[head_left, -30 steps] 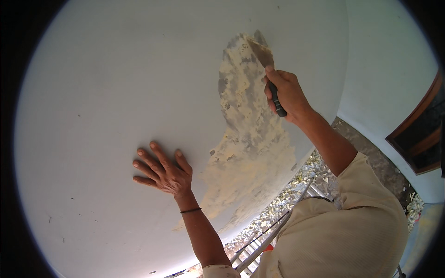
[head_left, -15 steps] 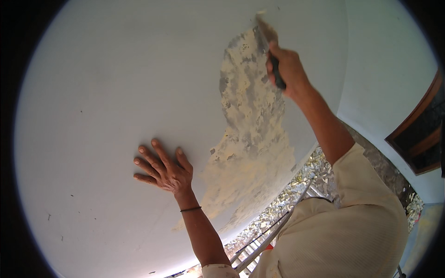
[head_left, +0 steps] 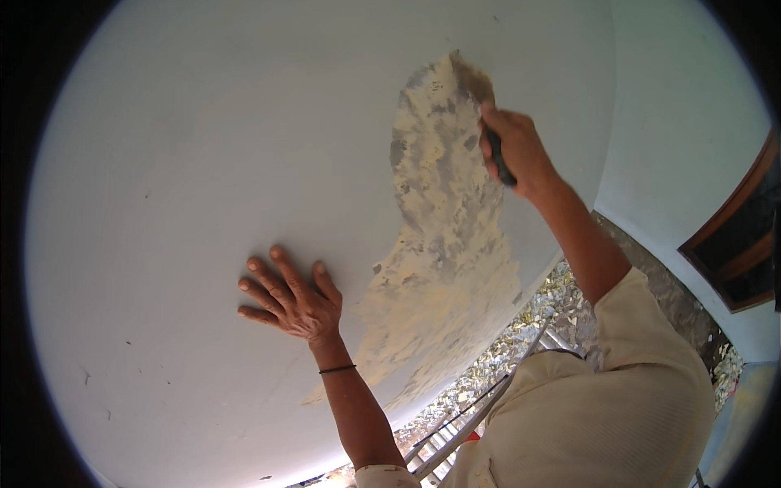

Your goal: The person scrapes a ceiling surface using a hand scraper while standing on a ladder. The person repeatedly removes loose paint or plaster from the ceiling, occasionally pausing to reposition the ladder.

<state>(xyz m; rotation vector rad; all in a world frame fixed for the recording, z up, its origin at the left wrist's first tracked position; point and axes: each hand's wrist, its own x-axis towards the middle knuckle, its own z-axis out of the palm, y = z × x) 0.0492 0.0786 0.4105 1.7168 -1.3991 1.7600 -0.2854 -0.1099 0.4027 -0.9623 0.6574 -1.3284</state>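
My right hand (head_left: 518, 150) is wrapped round the black handle of a scraper (head_left: 474, 83). Its broad blade lies against the wall at the upper right edge of a bare patch (head_left: 443, 187), where the paint is gone and mottled yellow and grey show. Lower and to the left, my left hand (head_left: 297, 301) rests flat on the painted white wall (head_left: 203, 163) with its fingers spread. It holds nothing; a thin dark band circles that wrist.
A ladder (head_left: 460, 423) stands below, beside my body. Pale flakes (head_left: 553, 297) litter the ground along the wall's foot. At the right, another pale wall (head_left: 667, 122) meets this one and carries a brown wooden frame with dark panes (head_left: 736, 244).
My right hand has moved down and slightly right with the scraper, from above the bare patch to its upper edge. My left hand stays flat at the same spot on the wall.
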